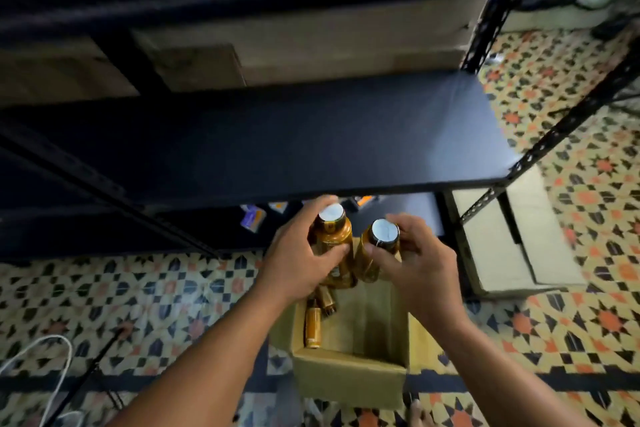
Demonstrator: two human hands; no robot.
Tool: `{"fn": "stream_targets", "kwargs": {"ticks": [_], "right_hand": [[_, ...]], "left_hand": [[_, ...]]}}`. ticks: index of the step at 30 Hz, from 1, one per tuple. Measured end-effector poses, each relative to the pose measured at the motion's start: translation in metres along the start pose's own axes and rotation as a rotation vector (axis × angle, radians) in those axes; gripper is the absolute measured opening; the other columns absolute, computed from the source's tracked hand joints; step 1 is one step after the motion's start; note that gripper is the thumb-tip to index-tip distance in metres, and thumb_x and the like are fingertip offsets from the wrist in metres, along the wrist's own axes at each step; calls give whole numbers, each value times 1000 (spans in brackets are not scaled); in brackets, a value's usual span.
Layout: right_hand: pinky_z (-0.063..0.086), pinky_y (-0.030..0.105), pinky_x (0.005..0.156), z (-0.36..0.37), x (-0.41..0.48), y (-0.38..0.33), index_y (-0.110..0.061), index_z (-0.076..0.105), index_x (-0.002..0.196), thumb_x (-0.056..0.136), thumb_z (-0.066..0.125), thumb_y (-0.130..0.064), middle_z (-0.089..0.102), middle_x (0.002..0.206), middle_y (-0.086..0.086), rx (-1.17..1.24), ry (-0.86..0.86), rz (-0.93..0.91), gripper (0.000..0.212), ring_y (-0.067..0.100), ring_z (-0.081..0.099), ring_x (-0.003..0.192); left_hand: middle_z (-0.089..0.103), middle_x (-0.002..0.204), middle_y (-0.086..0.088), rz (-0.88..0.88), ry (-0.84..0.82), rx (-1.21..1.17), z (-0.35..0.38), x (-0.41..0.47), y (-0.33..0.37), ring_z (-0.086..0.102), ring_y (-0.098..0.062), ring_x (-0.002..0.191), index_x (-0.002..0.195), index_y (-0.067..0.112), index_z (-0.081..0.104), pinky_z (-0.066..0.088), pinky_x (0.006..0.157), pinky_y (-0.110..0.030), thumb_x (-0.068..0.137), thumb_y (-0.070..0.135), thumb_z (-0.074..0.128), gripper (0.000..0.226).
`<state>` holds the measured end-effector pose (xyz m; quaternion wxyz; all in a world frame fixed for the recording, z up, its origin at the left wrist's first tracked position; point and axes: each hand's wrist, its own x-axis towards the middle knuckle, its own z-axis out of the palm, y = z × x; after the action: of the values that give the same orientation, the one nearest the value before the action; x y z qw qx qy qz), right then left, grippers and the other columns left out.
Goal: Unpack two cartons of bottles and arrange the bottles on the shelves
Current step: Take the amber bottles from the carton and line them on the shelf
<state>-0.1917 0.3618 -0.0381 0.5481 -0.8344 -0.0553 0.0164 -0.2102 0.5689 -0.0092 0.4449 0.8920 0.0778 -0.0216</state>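
My left hand (pixel 299 253) grips an amber bottle with a white cap (pixel 333 232), held upright above the open carton (pixel 349 371). My right hand (pixel 412 260) grips a second amber bottle (pixel 381 236) beside the first. Both bottles hang just below the front edge of the dark shelf board (pixel 311 146). Down in the carton, against its left wall, lie more amber bottles (pixel 317 315). The carton stands on the patterned floor in front of the rack.
Black perforated rack posts (pixel 540 149) rise at the right. Cardboard boxes (pixel 311 55) sit behind the shelf, and pale cartons (pixel 509 246) stand low at the right. A lower shelf holds small packets (pixel 254 218). Cables (pixel 52 367) lie at the bottom left.
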Motion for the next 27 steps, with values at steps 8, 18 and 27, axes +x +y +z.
{"fn": "stream_targets", "kwargs": {"ticks": [8,18,27], "right_hand": [[52,14,76,-85,16,-208,-38,70,113,76,89,-29,72,96,-23,38,-7,-189,43,4,68,87],[51,20,81,-149,76,-378,-37,69,118,81,84,-36,70,103,-20,76,-94,-468,40,0,64,95],[55,31,92,-112,130,-430,-38,66,124,82,83,-43,66,124,-17,13,-153,-475,45,4,61,112]], "left_hand": [[56,131,19,167,79,30,-137,-37,174,54,-2,122,138,43,49,47,106,-38,78,37,83,69],[54,136,19,263,276,80,-252,-53,311,51,-1,123,143,44,42,48,104,-32,82,36,81,73],[50,138,18,293,351,119,-305,-18,310,46,4,121,147,37,42,43,94,-16,85,29,79,72]]}}
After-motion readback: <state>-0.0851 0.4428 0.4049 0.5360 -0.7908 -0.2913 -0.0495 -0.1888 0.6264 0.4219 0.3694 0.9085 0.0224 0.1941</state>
